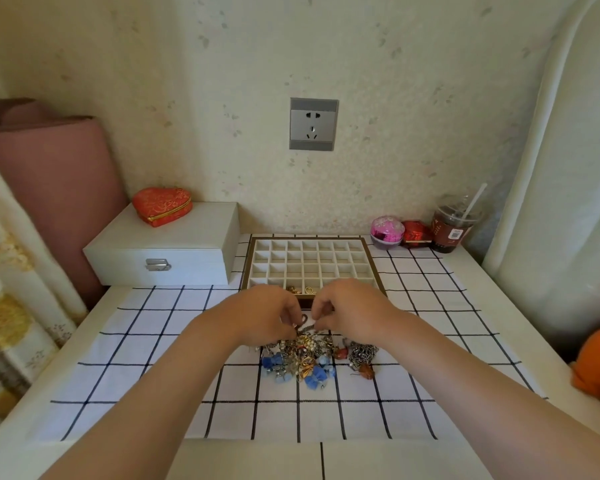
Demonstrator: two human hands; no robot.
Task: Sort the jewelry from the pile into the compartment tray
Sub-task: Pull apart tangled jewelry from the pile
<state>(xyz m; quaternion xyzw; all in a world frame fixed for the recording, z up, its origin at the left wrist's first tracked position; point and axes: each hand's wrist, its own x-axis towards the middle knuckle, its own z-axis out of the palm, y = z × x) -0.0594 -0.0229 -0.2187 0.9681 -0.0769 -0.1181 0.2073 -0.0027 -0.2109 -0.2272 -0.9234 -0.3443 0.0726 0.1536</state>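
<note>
Head view looks down on the jewelry pile (312,358), a tangled heap of gold, silver, pearl, blue and rust-red pieces lying on a white cloth with dark grid lines (153,341). At the far edge of the pile a dark piece (305,325) is raised a little above the heap, between the two hands. The left hand (271,310) has its fingers curled downward, the tips pinching the left end of that dark piece. The right hand (354,306) is curled the same way, its fingertips closed on the right end. The two hands are near each other, knuckles up, and both forearms reach in from the near edge of the table.

Just beyond the hands stands the compartment tray (371,261), a brown-framed square with a grid of small pale cells. Gold pieces (300,289) lie in cells of its nearest row, partly hidden by the hands; the cells further back look bare.

Left of the tray sits a white box with a metal clasp (163,247), and a red heart-shaped case (161,205) rests on its lid. Right of the tray, against the wall, stand a pink round container (387,230), a small red box (416,232) and a lidded drink cup with a straw (452,226). A grey wall socket (313,124) is on the wall above the tray.
</note>
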